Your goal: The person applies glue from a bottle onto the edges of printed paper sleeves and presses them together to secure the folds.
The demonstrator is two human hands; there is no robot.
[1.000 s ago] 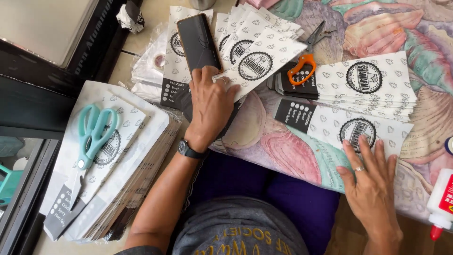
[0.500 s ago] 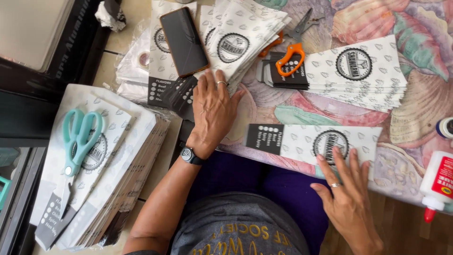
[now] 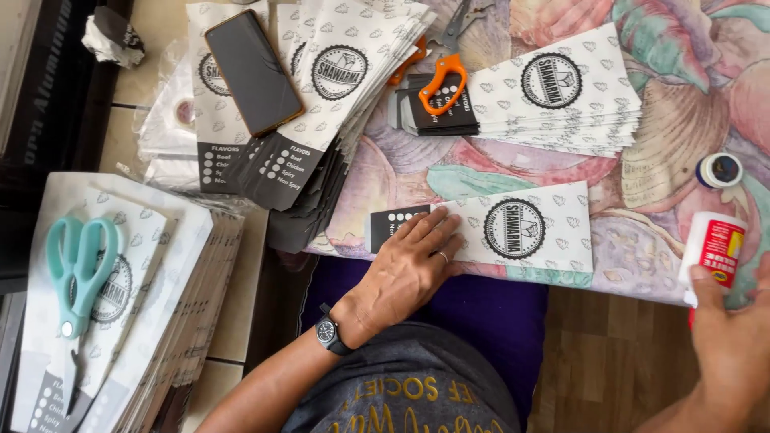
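Paper sleeve (image 3: 513, 232) flat on flowery cloth (image 3: 666, 160), near the front edge. Left hand (image 3: 405, 269) open, palm down, fingers spread on the dark end, pressing it still. Right hand (image 3: 734, 337) wrapped around white glue bottle (image 3: 712, 248), red label up. Best to keep pressing flat and bring glue over slowly, tip down.

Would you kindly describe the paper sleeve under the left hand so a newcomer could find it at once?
Start at the floral cloth and go to its near edge. A single white paper sleeve with a round black emblem lies flat there, the left hand resting on its dark end. Unlike the stacked sleeves farther away, it lies alone.
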